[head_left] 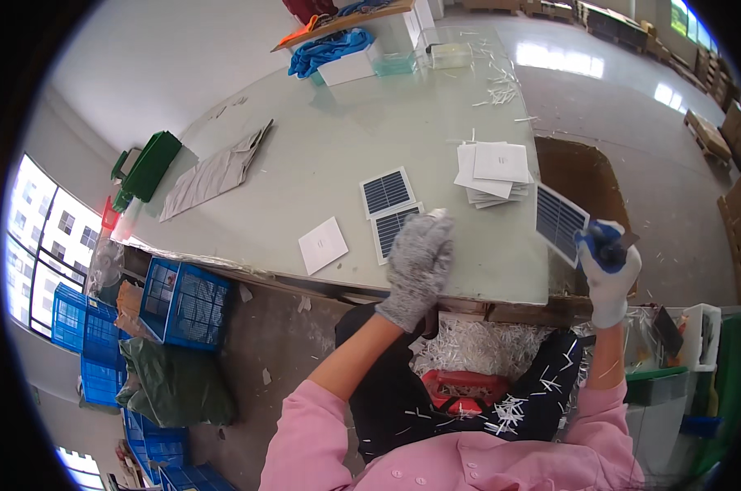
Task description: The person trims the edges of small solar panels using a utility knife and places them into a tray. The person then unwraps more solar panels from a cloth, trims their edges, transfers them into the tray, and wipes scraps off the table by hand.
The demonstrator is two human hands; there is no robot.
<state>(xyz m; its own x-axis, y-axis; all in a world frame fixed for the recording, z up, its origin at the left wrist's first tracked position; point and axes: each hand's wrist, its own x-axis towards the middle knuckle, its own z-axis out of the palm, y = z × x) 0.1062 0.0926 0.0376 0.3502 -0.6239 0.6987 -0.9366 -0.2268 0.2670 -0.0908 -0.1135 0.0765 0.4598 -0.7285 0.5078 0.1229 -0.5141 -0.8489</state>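
Note:
My left hand, in a grey knit glove, is closed over the table. A small white bit shows at its fingertips; what they grip is hidden. Beside and partly under that hand lies a small solar panel with a white border, and another solar panel lies just beyond it. My right hand, in a white glove with blue on the fingers, grips a third solar panel by its lower right corner, tilted at the table's right edge. A dark pointed piece sticks out by that hand, its kind unclear.
White square cards are stacked at the table's right; one white card lies left. A cardboard box stands against the right edge. Grey wrapping, a green bin and blue crates are leftward. White strips lie on my lap.

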